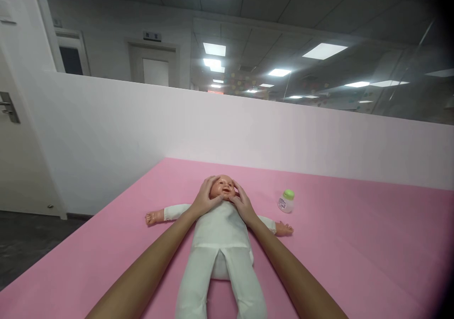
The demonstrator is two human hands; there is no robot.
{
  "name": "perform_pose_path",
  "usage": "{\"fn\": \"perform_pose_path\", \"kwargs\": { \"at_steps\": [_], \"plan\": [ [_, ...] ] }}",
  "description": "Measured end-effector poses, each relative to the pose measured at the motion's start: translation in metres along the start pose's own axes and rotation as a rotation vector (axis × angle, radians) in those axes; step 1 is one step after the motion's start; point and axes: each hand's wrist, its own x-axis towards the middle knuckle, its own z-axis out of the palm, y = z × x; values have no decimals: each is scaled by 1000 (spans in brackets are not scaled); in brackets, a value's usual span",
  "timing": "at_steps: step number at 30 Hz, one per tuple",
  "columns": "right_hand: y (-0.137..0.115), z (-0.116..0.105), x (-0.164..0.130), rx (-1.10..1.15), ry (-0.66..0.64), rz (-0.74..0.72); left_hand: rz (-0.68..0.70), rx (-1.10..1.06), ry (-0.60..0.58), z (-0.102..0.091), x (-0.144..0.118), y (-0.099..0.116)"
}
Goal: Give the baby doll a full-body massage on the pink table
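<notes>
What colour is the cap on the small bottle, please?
Light green, on the small bottle; the head view shows it.

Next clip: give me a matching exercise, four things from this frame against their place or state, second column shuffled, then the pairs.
Things:
1. left hand
2. right hand
3. small bottle
4. baby doll

Places or states:
A. stands upright on the pink mat, apart from both hands
B. lies on its back, arms spread, in a white suit
C. cups the doll's head on the image-left side
D. rests against the doll's head on the image-right side

Pairs: 1-C, 2-D, 3-A, 4-B
</notes>
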Motion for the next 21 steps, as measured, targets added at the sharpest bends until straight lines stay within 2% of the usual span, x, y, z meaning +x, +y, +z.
{"fn": "perform_pose_path", "kwargs": {
  "at_steps": [21],
  "plan": [
    [0, 0, -1, -35, -13, -35, -1, 5, -14, 0, 0, -2]
  ]
}}
